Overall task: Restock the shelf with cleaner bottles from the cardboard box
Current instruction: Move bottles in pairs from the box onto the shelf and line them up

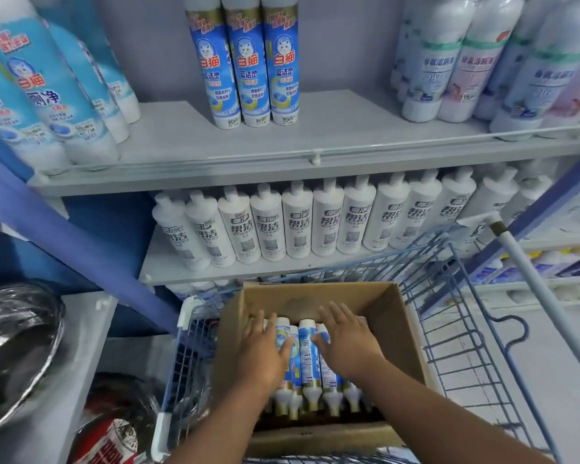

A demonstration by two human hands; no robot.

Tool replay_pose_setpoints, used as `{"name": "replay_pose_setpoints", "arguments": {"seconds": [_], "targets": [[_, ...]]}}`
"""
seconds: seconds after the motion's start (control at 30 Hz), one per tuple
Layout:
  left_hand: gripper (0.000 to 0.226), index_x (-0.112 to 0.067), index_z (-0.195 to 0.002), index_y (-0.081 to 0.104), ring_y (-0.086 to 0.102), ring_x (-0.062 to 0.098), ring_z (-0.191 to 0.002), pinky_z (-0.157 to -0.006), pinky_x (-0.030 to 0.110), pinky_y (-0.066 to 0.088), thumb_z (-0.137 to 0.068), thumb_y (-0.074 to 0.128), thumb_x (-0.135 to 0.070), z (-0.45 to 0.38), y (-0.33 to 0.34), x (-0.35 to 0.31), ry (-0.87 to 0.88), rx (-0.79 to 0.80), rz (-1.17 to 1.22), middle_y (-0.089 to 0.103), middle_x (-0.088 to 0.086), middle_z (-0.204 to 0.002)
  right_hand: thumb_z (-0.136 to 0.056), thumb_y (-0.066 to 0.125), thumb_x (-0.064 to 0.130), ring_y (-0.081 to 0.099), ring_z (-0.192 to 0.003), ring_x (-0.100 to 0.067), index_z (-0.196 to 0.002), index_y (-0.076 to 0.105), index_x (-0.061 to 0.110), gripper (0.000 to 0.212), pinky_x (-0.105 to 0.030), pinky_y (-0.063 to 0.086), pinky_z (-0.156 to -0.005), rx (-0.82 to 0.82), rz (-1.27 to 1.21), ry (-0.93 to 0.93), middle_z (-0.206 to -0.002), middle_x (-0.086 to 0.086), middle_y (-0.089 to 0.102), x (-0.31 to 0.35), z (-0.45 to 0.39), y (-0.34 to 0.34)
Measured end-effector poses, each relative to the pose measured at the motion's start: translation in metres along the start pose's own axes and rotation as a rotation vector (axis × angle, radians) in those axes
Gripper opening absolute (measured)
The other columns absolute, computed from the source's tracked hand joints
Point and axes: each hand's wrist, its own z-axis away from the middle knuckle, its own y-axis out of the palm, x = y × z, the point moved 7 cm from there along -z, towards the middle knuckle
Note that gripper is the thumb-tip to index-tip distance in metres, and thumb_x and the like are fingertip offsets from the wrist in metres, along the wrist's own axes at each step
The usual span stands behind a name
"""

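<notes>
Cleaner bottles [307, 358] lie side by side in the cardboard box [390, 316] inside a blue wire cart [462, 333], below the shelf [248, 142] where three matching bottles [246, 58] stand. Left hand [263, 349] and right hand [347, 339] rest flat on them, fingers spread, gripping nothing. Grabbing several smooth bottles at once risks one slipping free.

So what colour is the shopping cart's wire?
Blue wire cart, clearest in the head view.

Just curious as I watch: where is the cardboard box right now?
The cardboard box sits in the blue wire cart at lower centre, below the white bottles' shelf, with both hands on the bottles inside.
</notes>
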Motion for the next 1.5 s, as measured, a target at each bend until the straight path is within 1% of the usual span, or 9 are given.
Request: {"name": "replay_pose_setpoints", "arguments": {"seconds": [0.27, 0.63, 0.77, 0.87, 1.03, 1.13, 1.23, 1.37, 1.5], "targets": [[0.073, -0.028, -0.158, 0.019, 0.023, 0.025, -0.149, -0.119, 0.043, 0.029, -0.096, 0.039, -0.061, -0.027, 0.061, 0.037, -0.05, 0.099, -0.056, 0.025, 0.002, -0.163, -0.102, 0.028, 0.059, 0.0, -0.156, -0.018, -0.161, 0.008, 0.027, 0.07, -0.038, 0.014, -0.125, 0.128, -0.095, 0.204, -0.169, 0.002, 0.001, -0.047, -0.01, 0.062], [0.072, -0.021, -0.158, 0.019, 0.022, 0.027, -0.15, -0.122, 0.039, 0.022, -0.099, 0.041, -0.056, -0.04, 0.12, 0.052, -0.26, 0.177, 0.026, 0.024, 0.009, -0.163, -0.102, 0.028, 0.057, 0.012, -0.154, -0.023, -0.16, 0.016, 0.023, 0.068, -0.043, 0.026, -0.121, 0.277, -0.143, 0.213, -0.168, -0.002, 0.013, -0.086, -0.034, 0.124], [0.078, -0.02, -0.16, 0.013, 0.019, 0.027, -0.151, -0.122, 0.038, 0.019, -0.098, 0.04, -0.059, -0.044, 0.141, 0.069, -0.32, 0.221, -0.001, 0.02, 0.008, -0.165, -0.087, -0.005, 0.078, 0.011, -0.154, -0.025, -0.158, 0.022, 0.026, 0.093, -0.051, 0.03, -0.118, 0.352, -0.118, 0.178, -0.168, -0.002, 0.011, -0.077, -0.045, 0.156], [0.077, -0.021, -0.159, 0.018, 0.025, 0.026, -0.148, -0.121, 0.041, 0.026, -0.097, 0.044, -0.059, -0.049, 0.159, 0.08, -0.349, 0.22, 0.01, 0.026, 0.006, -0.163, -0.102, 0.027, 0.059, 0.017, -0.153, -0.023, -0.16, 0.016, 0.025, 0.067, -0.047, 0.031, -0.118, 0.376, -0.165, 0.207, -0.167, 0.0, 0.015, -0.067, -0.052, 0.17], [0.078, -0.017, -0.156, 0.026, 0.028, 0.026, -0.145, -0.116, 0.044, 0.034, -0.094, 0.05, -0.058, -0.051, 0.176, 0.1, -0.455, 0.16, 0.032, 0.027, 0.007, -0.16, -0.102, 0.035, 0.056, 0.03, -0.147, -0.025, -0.158, 0.02, 0.022, 0.067, -0.044, 0.034, -0.116, 0.392, -0.308, 0.182, -0.163, -0.002, 0.028, -0.041, -0.074, 0.202], [0.072, -0.016, -0.148, 0.036, 0.043, 0.028, -0.136, -0.106, 0.047, 0.046, -0.092, 0.054, -0.056, -0.055, 0.181, 0.116, -0.51, 0.07, 0.137, 0.04, 0.01, -0.151, -0.103, 0.04, 0.051, 0.045, -0.137, -0.025, -0.152, 0.033, 0.02, 0.059, -0.037, 0.039, -0.109, 0.381, -0.49, 0.224, -0.151, -0.007, 0.045, -0.02, -0.092, 0.216], [0.066, -0.015, -0.143, 0.043, 0.054, 0.027, -0.126, -0.1, 0.045, 0.05, -0.092, 0.057, -0.053, -0.06, 0.185, 0.128, -0.528, 0.012, 0.253, 0.052, 0.009, -0.142, -0.102, 0.046, 0.049, 0.058, -0.118, -0.024, -0.135, 0.051, 0.016, 0.047, -0.032, 0.047, -0.094, 0.34, -0.713, 0.316, -0.13, -0.007, 0.061, -0.006, -0.111, 0.233], [0.058, -0.017, -0.138, 0.05, 0.061, 0.026, -0.117, -0.095, 0.044, 0.054, -0.092, 0.058, -0.051, -0.065, 0.188, 0.136, -0.537, -0.064, 0.292, 0.061, 0.006, -0.132, -0.094, 0.059, 0.05, 0.064, -0.095, -0.015, -0.115, 0.061, 0.016, 0.04, -0.029, 0.053, -0.077, 0.292, -0.818, 0.358, -0.108, -0.001, 0.065, 0.003, -0.133, 0.251], [0.058, -0.017, -0.137, 0.052, 0.063, 0.025, -0.114, -0.091, 0.041, 0.055, -0.092, 0.058, -0.053, -0.065, 0.186, 0.136, -0.532, -0.136, 0.278, 0.063, 0.006, -0.128, -0.087, 0.075, 0.037, 0.057, -0.072, 0.002, -0.105, 0.062, 0.014, 0.031, -0.011, 0.039, -0.052, 0.251, -0.917, 0.424, -0.091, 0.005, 0.065, 0.005, -0.143, 0.258]]}}
